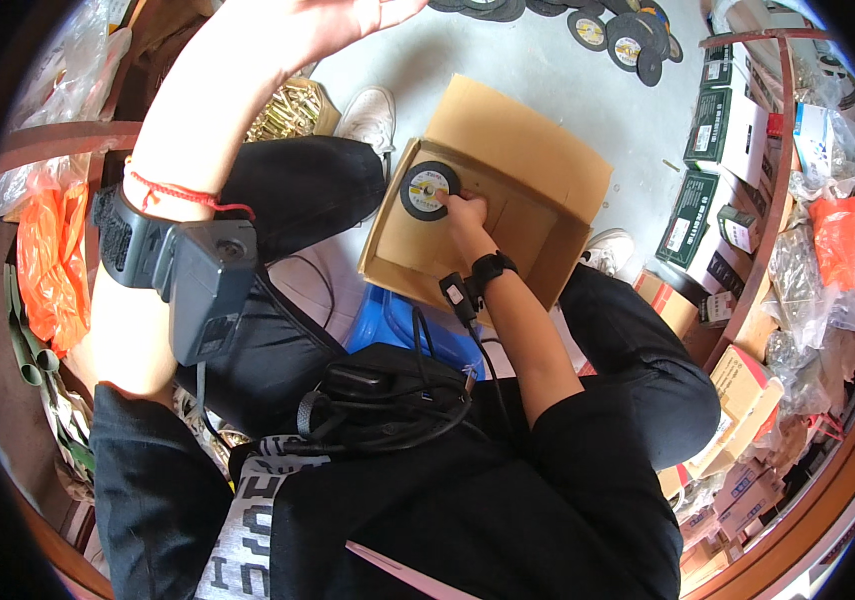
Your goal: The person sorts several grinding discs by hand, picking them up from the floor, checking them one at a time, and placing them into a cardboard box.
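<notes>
My right hand [466, 210] reaches into an open cardboard box [525, 225] and pinches the right side of a black abrasive cutting disc [430, 174]. A pale printed label surrounds the disc's centre hole. No other disc shows inside the box. One wide flap [514, 142] of the box is folded outward on the far side. My left hand [345, 22] is raised at the top edge, partly cut off by the frame, so its grip is unclear. It is nearest to the black discs [484, 6] on the floor.
More discs [628, 46] lie loose on the grey floor [532, 60]. A box of brass-coloured fasteners [289, 111] stands by my left shoe. Under the cardboard box is a blue plastic object [390, 322]. Green-and-white boxes [705, 135] line the right shelf. A cable [491, 367] hangs from my right wrist.
</notes>
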Available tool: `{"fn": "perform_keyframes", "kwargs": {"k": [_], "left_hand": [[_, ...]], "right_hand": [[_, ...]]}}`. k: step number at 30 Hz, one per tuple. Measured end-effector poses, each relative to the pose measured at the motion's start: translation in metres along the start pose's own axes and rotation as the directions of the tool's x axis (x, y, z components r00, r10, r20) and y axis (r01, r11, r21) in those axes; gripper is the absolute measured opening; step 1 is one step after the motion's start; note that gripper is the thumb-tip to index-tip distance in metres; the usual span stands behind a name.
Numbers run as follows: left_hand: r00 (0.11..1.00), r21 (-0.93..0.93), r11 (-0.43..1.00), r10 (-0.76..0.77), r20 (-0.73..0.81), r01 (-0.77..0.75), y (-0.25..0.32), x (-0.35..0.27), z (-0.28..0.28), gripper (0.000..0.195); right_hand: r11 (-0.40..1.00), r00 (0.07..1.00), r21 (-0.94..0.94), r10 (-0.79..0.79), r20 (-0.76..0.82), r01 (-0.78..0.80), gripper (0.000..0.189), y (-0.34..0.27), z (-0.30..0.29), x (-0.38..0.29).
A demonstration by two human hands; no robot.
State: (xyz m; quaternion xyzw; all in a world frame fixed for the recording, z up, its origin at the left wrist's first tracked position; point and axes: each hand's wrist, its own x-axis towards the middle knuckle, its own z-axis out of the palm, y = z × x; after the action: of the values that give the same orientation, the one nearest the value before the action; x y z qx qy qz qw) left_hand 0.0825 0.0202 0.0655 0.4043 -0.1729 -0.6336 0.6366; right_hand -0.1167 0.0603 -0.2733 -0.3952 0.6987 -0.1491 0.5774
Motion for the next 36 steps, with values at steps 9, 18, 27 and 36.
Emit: {"fn": "perform_keyframes", "kwargs": {"k": [9,18,27,36], "left_hand": [[0.990,-0.017,1.000,-0.013,0.144,0.016,-0.006,0.013,0.004,0.011],[0.963,0.149,0.987,-0.099,0.250,0.062,-0.039,-0.008,0.043,0.040],[0.591,0.223,0.919,-0.383,0.710,0.326,-0.074,-0.043,0.092,0.067],[0.614,0.078,0.854,-0.430,0.662,0.514,-0.092,-0.042,0.087,0.074]], "right_hand": [[0.982,0.921,-0.176,0.001,0.389,0.073,0.025,-0.068,-0.074,-0.027],[0.808,0.715,0.510,-0.542,0.442,0.297,0.030,-0.233,-0.204,-0.171],[0.608,0.496,0.735,-0.758,0.424,0.301,0.043,-0.232,-0.243,-0.179],[0.739,0.481,0.643,-0.646,0.592,0.201,0.041,-0.218,-0.233,-0.175]]}}
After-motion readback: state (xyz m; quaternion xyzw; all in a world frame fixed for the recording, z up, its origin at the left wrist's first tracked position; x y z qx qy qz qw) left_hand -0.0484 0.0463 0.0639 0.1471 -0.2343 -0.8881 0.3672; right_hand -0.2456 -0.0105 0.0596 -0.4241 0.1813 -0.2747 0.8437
